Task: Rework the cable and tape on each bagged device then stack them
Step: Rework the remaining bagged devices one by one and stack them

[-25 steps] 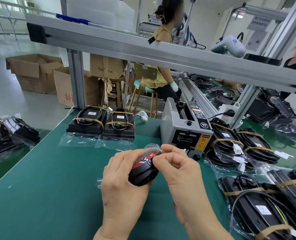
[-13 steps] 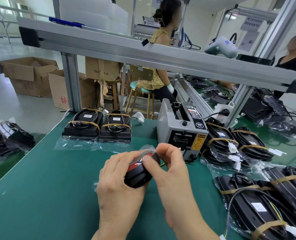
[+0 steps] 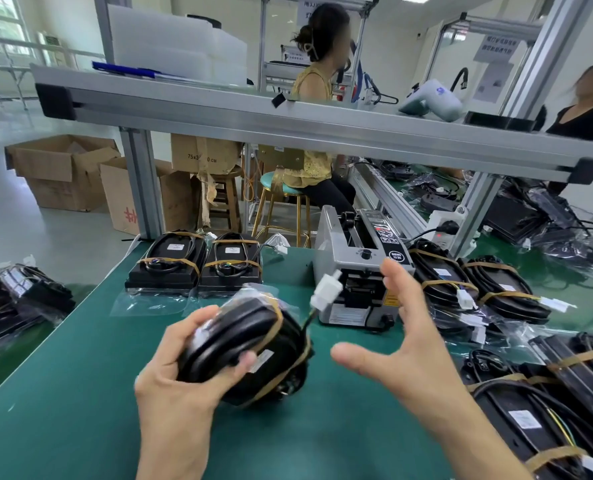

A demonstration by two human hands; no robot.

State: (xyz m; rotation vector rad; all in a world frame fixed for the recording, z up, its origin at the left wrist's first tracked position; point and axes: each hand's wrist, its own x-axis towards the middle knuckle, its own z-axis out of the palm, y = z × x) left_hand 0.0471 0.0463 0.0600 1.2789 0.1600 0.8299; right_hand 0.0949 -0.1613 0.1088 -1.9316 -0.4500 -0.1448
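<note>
Gripping bagged device (image 3: 243, 344) in left hand (image 3: 184, 372) above desk (image 3: 63, 393), just in front of tape dispenser (image 3: 357, 271); right hand (image 3: 409, 348) spread, holding nothing, beside white connector (image 3: 326, 291).

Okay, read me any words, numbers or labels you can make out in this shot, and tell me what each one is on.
"75x3… 0 CM", partly hidden by a strap, on the cardboard box on the wooden stool.
A red printed character on the floor carton, cut off.
Tape dispenser panel and yellow warning sticker: too small to read.
Hanging sign: blurred.
White labels on the bagged devices: unreadable.
</note>
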